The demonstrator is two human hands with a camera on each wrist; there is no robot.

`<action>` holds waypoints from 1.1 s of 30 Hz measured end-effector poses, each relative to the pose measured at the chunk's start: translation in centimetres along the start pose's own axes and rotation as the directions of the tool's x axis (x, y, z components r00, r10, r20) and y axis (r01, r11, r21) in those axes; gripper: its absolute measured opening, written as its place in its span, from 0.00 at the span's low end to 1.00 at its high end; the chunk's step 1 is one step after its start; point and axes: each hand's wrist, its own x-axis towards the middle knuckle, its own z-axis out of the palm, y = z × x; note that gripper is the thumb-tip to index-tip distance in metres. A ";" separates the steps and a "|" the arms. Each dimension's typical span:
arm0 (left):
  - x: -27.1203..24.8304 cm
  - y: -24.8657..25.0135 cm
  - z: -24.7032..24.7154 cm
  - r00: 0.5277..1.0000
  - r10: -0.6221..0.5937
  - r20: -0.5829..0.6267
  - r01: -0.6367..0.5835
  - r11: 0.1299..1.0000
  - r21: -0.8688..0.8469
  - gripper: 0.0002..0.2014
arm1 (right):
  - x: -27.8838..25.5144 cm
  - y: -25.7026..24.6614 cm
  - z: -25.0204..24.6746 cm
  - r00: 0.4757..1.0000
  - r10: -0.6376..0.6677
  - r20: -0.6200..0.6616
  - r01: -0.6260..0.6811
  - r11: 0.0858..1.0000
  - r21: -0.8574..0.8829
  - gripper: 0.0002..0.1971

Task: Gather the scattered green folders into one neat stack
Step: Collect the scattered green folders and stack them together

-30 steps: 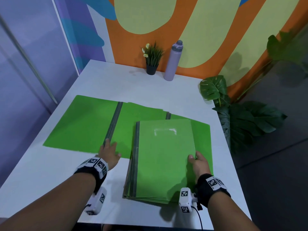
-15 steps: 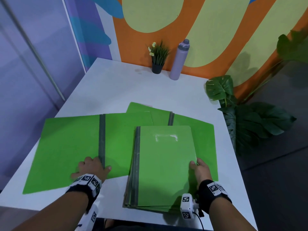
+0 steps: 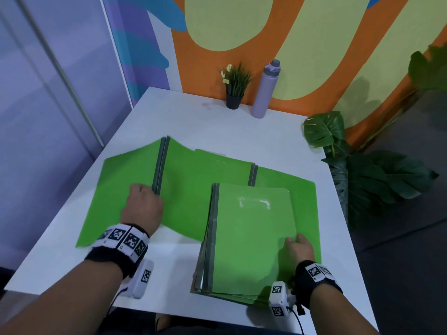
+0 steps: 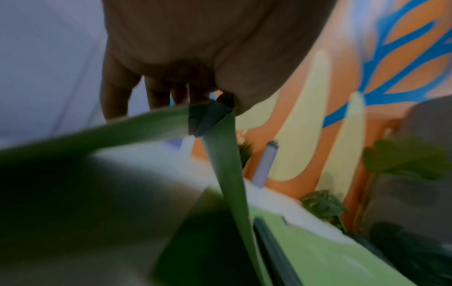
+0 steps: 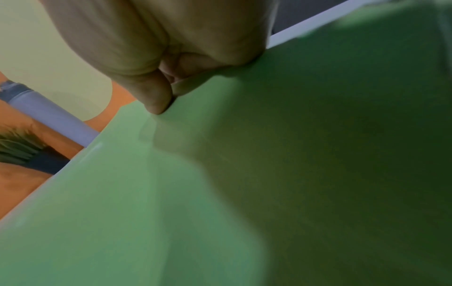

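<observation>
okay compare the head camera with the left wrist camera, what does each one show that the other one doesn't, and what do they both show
Only the head view shows the right hand holding the edge of the stack of closed folders, and the whole white table. Only the left wrist view shows, from underneath, the fingers curled round the open folder's dark spine, its two covers hanging down. Both show the left hand lifting the open folder, another open folder lying flat, the purple bottle and the small potted plant.
</observation>
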 end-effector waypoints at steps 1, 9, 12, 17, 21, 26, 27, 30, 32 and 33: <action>-0.2 0.8 -1.6 0.998 0.053 -0.013 -0.053 0.999 -0.006 0.13 | 0.0 -0.1 -0.3 1.000 0.004 -0.008 -0.004 1.000 -0.006 0.27; -0.1 3.5 -11.3 0.920 0.130 -0.369 -0.273 0.889 -0.368 0.08 | -0.6 -1.6 -0.7 0.998 -0.036 0.041 0.038 0.999 -0.027 0.27; 0.9 1.5 -8.8 0.977 0.079 -0.197 -0.185 0.772 -0.608 0.21 | -1.4 -2.4 0.3 0.994 -0.042 0.096 0.043 0.999 -0.005 0.27; -0.6 -2.0 0.1 0.970 0.051 0.237 0.132 0.707 -0.695 0.27 | -0.8 -1.7 2.8 0.973 -0.001 0.229 -0.014 0.998 0.066 0.29; -2.1 -5.5 7.6 0.844 0.058 0.533 0.205 0.884 -0.420 0.10 | -3.3 -2.6 4.1 0.952 -0.007 0.307 -0.007 0.999 0.047 0.30; -2.8 -4.9 7.6 0.852 0.001 0.524 0.210 0.916 -0.342 0.25 | -3.0 -3.3 5.3 0.962 -0.084 0.258 0.069 0.995 0.065 0.29; -2.5 -4.7 7.1 0.849 -0.041 0.527 0.293 0.867 -0.403 0.30 | -3.1 -3.8 5.4 0.955 -0.109 0.274 0.091 0.993 0.078 0.29; -1.4 -4.6 5.8 0.802 -0.109 0.588 0.476 0.712 -0.517 0.38 | -3.8 -5.3 6.1 0.925 -0.193 0.326 0.156 0.978 0.137 0.31; -1.0 -5.1 5.3 0.851 -0.102 0.515 0.435 0.686 -0.583 0.26 | -4.4 -6.2 6.9 0.899 -0.232 0.372 0.190 0.971 0.148 0.29; -0.9 -5.5 5.2 0.881 -0.090 0.465 0.399 0.670 -0.626 0.18 | -4.5 -6.5 7.4 0.888 -0.256 0.381 0.222 0.966 0.132 0.27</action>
